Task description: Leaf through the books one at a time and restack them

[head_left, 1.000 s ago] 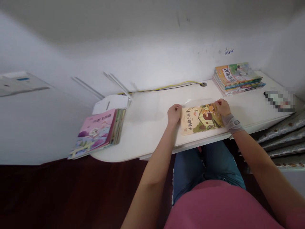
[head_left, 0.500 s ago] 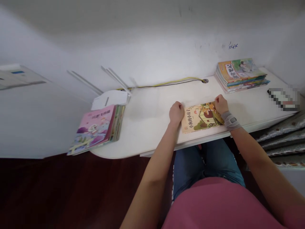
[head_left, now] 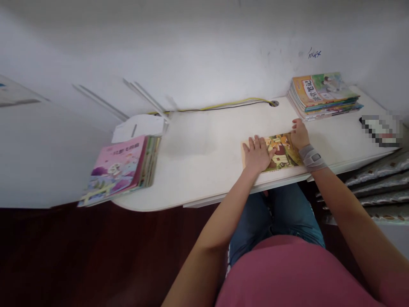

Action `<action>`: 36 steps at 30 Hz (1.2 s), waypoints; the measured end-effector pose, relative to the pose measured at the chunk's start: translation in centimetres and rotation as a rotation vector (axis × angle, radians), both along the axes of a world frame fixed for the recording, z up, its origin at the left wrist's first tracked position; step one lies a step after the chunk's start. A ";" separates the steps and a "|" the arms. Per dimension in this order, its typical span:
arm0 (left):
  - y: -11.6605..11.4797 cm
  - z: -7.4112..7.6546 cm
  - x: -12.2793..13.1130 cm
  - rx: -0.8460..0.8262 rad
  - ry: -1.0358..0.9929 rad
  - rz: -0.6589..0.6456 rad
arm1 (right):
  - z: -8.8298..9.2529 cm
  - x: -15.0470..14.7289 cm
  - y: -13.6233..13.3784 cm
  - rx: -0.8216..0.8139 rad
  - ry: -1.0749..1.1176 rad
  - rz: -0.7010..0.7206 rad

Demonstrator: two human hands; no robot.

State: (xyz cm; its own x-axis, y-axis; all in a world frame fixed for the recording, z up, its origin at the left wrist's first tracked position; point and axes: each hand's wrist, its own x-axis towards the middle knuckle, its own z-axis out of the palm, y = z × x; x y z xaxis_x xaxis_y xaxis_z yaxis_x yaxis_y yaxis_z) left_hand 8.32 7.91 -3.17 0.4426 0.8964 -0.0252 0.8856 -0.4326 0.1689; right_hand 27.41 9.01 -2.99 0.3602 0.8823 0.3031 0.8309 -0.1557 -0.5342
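Picture book (head_left: 283,160) is laid flat, cover up, on the white counter (head_left: 198,170), nr its front edge. L hand (head_left: 257,155) is spread palm-down over the cover's left part, nothing gripped. R hand (head_left: 299,134) is held at the far right corner w/ fingers curled; whether the edge is pinched can't be told. Booklet stack (head_left: 322,94) is set further back, to the right. Book is prob. light & thin, bendy rather than stiff, cover maybe a bit slick; corners could be creased if tugged. Best held by both short edges, thumbs on top, fingers under.
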 end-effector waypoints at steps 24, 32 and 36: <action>-1.2 -0.1 -7.5 0.017 -0.125 0.033 | -1.8 -1.1 -3.6 -0.230 -0.404 0.240; -1.0 1.6 -6.6 0.113 0.012 0.121 | -0.2 -1.6 -2.2 -0.318 -0.420 0.238; -0.6 2.6 -3.2 -0.008 0.030 -0.030 | 1.1 -2.3 -1.8 -0.337 -0.523 0.289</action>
State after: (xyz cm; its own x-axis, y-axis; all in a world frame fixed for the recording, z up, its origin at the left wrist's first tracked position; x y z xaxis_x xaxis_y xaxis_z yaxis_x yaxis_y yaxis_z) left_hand 5.16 7.34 -0.58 0.4679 0.8826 -0.0456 0.8772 -0.4575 0.1460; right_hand 25.16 7.18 -1.86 -0.0229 0.9976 0.0653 0.9996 0.0238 -0.0129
